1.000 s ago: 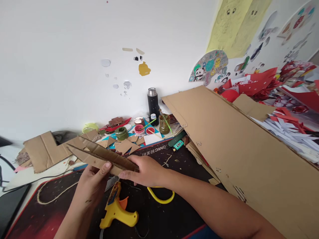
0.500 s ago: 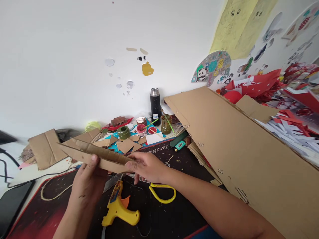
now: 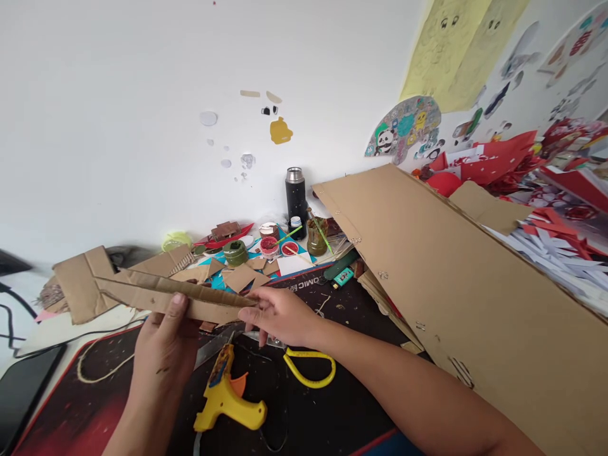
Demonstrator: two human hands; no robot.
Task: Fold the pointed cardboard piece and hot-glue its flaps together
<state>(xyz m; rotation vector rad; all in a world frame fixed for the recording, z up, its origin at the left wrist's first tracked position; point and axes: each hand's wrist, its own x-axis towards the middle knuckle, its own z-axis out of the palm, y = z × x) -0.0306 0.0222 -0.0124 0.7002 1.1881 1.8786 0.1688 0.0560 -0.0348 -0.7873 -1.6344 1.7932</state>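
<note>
Both my hands hold a long, narrow piece of folded cardboard (image 3: 211,309) above the dark mat. It has two upright sides with a gap between them and comes to a point at the left. My left hand (image 3: 166,342) grips its near side around the middle, thumb on the outer face. At the right end, my right hand (image 3: 280,316) pinches the cardboard between thumb and fingers. Just below lies a yellow hot glue gun (image 3: 230,405), its nozzle pointing up toward the cardboard. A yellow-handled pair of scissors (image 3: 311,385) rests under my right hand, its blades partly hidden.
A large cardboard sheet (image 3: 456,266) leans across the right side. Behind the mat stand a black thermos (image 3: 295,196), a green paint jar (image 3: 235,253), a red paint pot (image 3: 270,248) and cardboard scraps (image 3: 240,277). A black tablet-like slab (image 3: 28,392) lies at left.
The folded cardboard's pointed left end has dipped and shifted slightly left. My left hand has tilted with it; my right hand keeps its hold at the right end.
</note>
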